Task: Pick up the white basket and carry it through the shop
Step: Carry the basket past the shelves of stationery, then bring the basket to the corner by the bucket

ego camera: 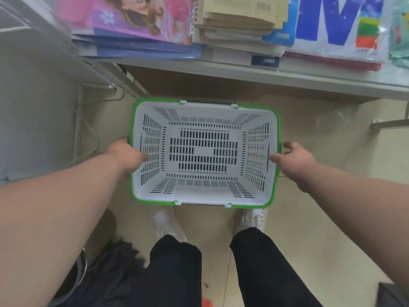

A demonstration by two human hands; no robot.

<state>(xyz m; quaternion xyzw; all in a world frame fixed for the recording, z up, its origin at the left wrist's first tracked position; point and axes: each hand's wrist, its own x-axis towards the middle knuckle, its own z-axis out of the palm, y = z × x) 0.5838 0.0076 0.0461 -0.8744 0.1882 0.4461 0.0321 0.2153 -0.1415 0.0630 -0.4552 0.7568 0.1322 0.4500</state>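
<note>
Head view, near to far, with the basket as landmark

Nearest, below the basket: legs [177,273] in black trousers, white shoes [168,224] on pale floor tiles, a dark bundle [110,273] to the near left

Centre: basket [203,151], white slotted plastic with a green rim, held off the floor above the shoes, empty, mouth up and level. Long axis left to right across the body; short ends toward the hands

Left hand [127,155] closed over the left short end, thumb inside on the wall, fingers hidden under the rim. Right hand [294,159] at the right short end, thumb pressed on the inner wall, fingers curled outside the rim; grip here looser, full closure cannot be told

Handling, as a judgement: light, stiff moulded shell, smooth rim likely a little slippery; short-end rims suit a two-handed carry. White clips on both long sides suggest folded handles for one-handed carrying, though the handles themselves are hardly visible

Beyond the basket: shelf [243,74] edge, stacked books [141,29], paper packs [239,23], close enough to call for clearance when turning
</note>
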